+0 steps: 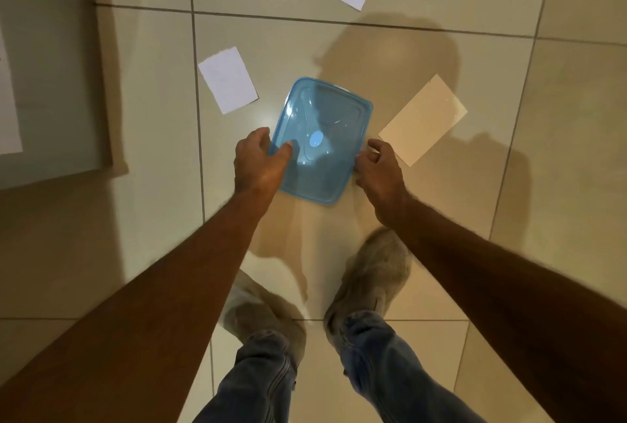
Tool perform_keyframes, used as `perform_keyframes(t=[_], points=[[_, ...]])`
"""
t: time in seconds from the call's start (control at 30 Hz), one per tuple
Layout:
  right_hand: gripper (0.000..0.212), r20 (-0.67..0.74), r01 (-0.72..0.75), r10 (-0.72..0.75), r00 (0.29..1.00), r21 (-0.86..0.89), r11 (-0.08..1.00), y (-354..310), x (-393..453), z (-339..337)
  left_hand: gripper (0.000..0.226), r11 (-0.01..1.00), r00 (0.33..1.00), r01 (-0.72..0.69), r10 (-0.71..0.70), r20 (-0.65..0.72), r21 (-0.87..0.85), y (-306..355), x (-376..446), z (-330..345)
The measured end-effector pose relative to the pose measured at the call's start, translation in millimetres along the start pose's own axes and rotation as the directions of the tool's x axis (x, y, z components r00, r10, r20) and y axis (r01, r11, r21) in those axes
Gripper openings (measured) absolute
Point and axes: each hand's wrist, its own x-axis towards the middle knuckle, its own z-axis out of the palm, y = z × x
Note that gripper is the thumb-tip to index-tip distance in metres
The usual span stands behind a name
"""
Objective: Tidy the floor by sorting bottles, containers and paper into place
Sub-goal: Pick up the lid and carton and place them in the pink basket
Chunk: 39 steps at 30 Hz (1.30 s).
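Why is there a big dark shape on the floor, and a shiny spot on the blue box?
In the head view, the dark shape is the person's own shadow, cast forward over the tiles; the bright spot on the blue container is glare from a lamp above. The shoes look smeared by motion blur, and the wide lens bends the tile lines. The left hand and right hand look sharp.

Beige sneakers (369, 273) and blue jeans (369, 354) stand on glossy tiled floor (559, 185) (grey furniture edge (51, 66) at left).
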Motion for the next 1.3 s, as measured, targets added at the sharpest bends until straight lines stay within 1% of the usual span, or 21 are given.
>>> perform_keyframes(t=[0.07, 0.1, 0.2, 0.23, 0.27, 0.33, 0.37, 0.43, 0.53, 0.63, 0.73, 0.87, 0.93, 1.03, 1.2, 1.3], points=[[0.046, -0.010, 0.007, -0.006, 1.000, 0.034, 0.999, 0, 3, 4, 0.054, 1.000, 1.000, -0.018, 0.018, -0.002, -0.021, -2, 1, 4], [0.042, -0.018, 0.010, -0.009, 1.000, 0.058, 0.998, -1, 5, 5, 0.055, 0.999, 1.000, -0.020, 0.020, 0.004, -0.034, -1, 2, 5], [0.036, -0.039, -0.015, 0.020, 0.999, 0.122, 0.992, -6, 10, 10, 0.059, 0.996, 1.000, 0.028, -0.027, 0.009, -0.079, 2, 4, 7], [0.037, -0.048, -0.032, 0.039, 0.998, 0.140, 0.990, -9, 11, 11, 0.054, 0.994, 0.999, 0.040, -0.040, 0.001, -0.104, 3, 4, 7], [0.038, -0.057, -0.046, 0.055, 0.997, 0.151, 0.988, -12, 12, 12, 0.045, 0.991, 0.999, 0.038, -0.039, -0.006, -0.129, 6, 4, 7], [0.038, -0.075, -0.053, 0.066, 0.995, 0.157, 0.986, -20, 13, 14, 0.020, 0.987, 1.000, 0.004, -0.007, -0.015, -0.161, 11, 3, 5], [0.038, -0.079, -0.049, 0.062, 0.995, 0.155, 0.987, -26, 12, 14, 0.014, 0.984, 1.000, -0.007, 0.003, -0.020, -0.179, 15, 2, 4], [0.037, -0.071, -0.023, 0.033, 0.997, 0.134, 0.991, -39, 13, 13, 0.016, 0.966, 0.998, 0.031, -0.042, -0.039, -0.257, 24, 2, -1], [0.034, -0.042, 0.048, -0.044, 0.998, 0.080, 0.996, -64, 14, 13, 0.023, 0.881, 0.986, 0.151, -0.167, 0.003, -0.449, 39, 6, -12], [0.029, 0.020, 0.142, -0.142, 0.990, -0.003, 0.990, -96, 18, 14, 0.024, 0.799, 0.985, 0.161, -0.171, 0.037, -0.579, 49, 9, -28], [0.031, 0.036, 0.264, -0.261, 0.965, -0.103, 0.959, -131, 29, 17, 0.022, 0.693, 0.986, 0.144, -0.160, 0.044, -0.707, 55, 14, -45], [0.039, 0.035, 0.435, -0.436, 0.899, -0.179, 0.882, -181, 52, 24, 0.026, 0.563, 0.984, 0.131, -0.173, 0.039, -0.816, 61, 26, -61], [0.046, 0.027, 0.521, -0.532, 0.847, -0.246, 0.817, -207, 66, 30, 0.026, 0.530, 0.982, 0.132, -0.183, 0.039, -0.837, 60, 35, -67], [0.058, 0.023, 0.609, -0.637, 0.770, -0.321, 0.725, -246, 89, 37, 0.028, 0.526, 0.986, 0.123, -0.164, 0.041, -0.841, 57, 50, -73], [0.079, 0.050, 0.665, -0.710, 0.702, -0.402, 0.629, -288, 127, 49, 0.025, 0.530, 0.992, 0.065, -0.128, -0.004, -0.845, 55, 79, -86], [0.099, 0.106, 0.663, -0.739, 0.666, -0.538, 0.520, -306, 149, 58, 0.024, 0.544, 0.996, 0.019, -0.085, -0.032, -0.839, 56, 97, -91]])
